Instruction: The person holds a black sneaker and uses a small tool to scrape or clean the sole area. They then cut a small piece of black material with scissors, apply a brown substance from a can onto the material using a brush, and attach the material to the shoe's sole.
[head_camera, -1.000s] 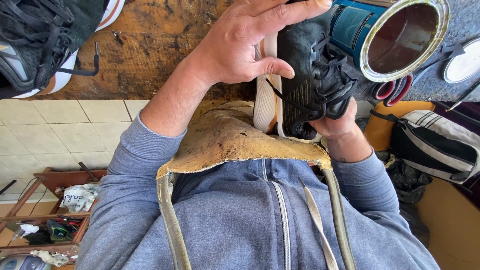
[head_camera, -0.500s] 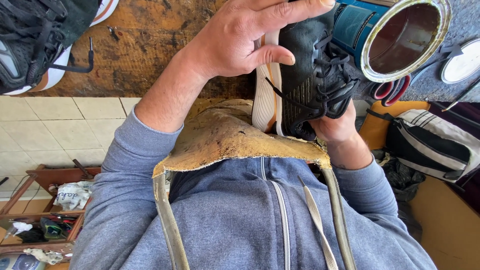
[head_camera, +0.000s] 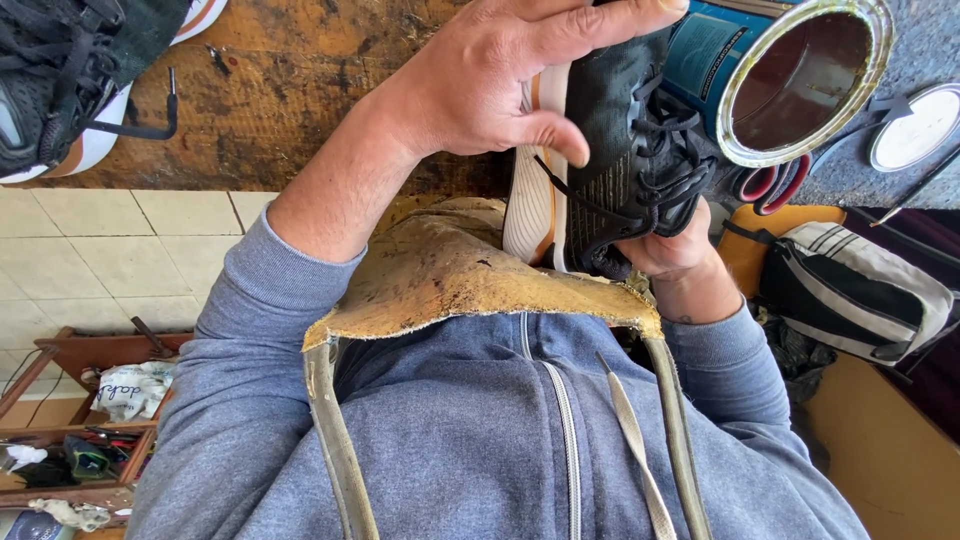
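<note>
I hold a black laced sneaker (head_camera: 625, 150) with a white, orange-striped sole upright in front of my chest. My left hand (head_camera: 490, 85) wraps over its sole side, with the thumb pressed on the black upper near the laces. Below it, my right hand (head_camera: 672, 252) grips the shoe's lower end, mostly hidden behind the shoe. A worn tan leather apron (head_camera: 450, 285) covers my grey zip sweater just under the shoe.
An open tin of dark brown liquid (head_camera: 800, 75) stands at the upper right, its round lid (head_camera: 915, 130) beside it. A second black sneaker (head_camera: 70, 85) lies on the wooden bench (head_camera: 300, 90) at the upper left. Also in view are a striped bag (head_camera: 865, 295) and a tool tray (head_camera: 90, 400).
The shoe and both hands stay in nearly the same place. The view has shifted slightly and my left thumb sits a little lower on the upper.
</note>
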